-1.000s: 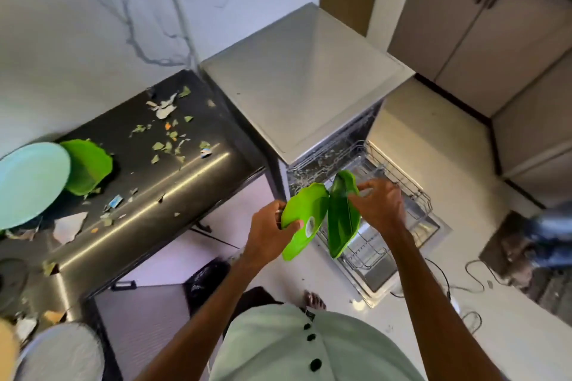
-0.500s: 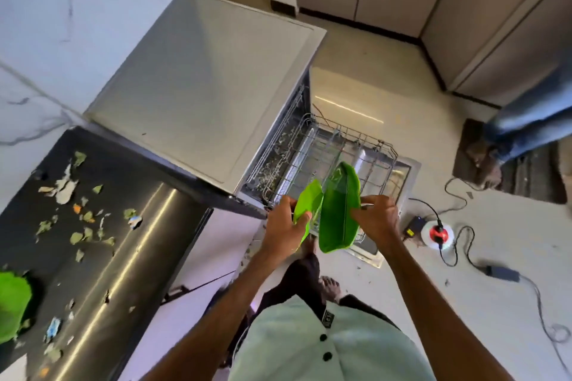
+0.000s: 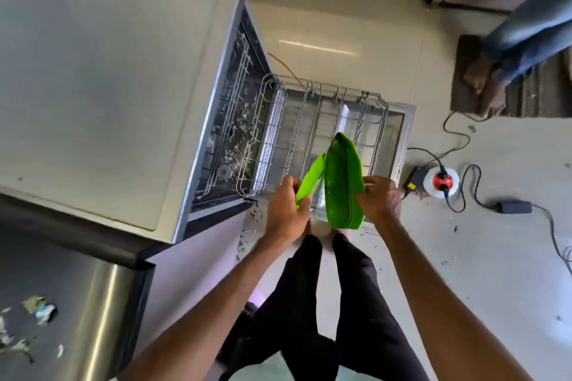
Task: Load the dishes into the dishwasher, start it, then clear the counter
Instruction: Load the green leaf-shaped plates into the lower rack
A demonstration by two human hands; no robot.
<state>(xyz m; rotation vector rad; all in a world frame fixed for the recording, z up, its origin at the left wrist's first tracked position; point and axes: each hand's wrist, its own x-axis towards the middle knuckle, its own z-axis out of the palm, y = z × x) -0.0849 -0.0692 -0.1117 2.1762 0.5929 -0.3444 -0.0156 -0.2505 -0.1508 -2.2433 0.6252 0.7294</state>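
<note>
**Two green plates held over the open dishwasher**

We hold one plate in each hand. Our left hand [image 3: 286, 210] has its fingers curled round the rim of the left green plate [image 3: 311, 179]. Our right hand [image 3: 379, 201] pinches the rim of the right green plate [image 3: 342, 179], with the thumb on the side we can see. Both plates stand up on their edges. They lean close together, and we cannot tell if they touch.

The plates are in front of the near edge of the wire rack [image 3: 309, 120]. The rack is at 12 o'clock from our hands, pulled out over the open dishwasher door [image 3: 407, 133]. We cannot tell if the plates touch the rack.

The dishwasher [image 3: 108, 71] has a flat, pale top and fills the view at 10 o'clock. Little bits lie inside it. The dark, shiny counter [image 3: 93, 303] is at 8 o'clock, with small scraps [image 3: 34, 303] on it.

At 3 o'clock from our hands a white cable reel [image 3: 441, 181] with a red middle sits on the floor. A black power brick [image 3: 513, 206] lies farther out the same way. At 1 o'clock another person's bare feet [image 3: 486, 86] stand on a brown mat [image 3: 541, 93]. Our own legs, in black trousers, are at 6 o'clock.
</note>
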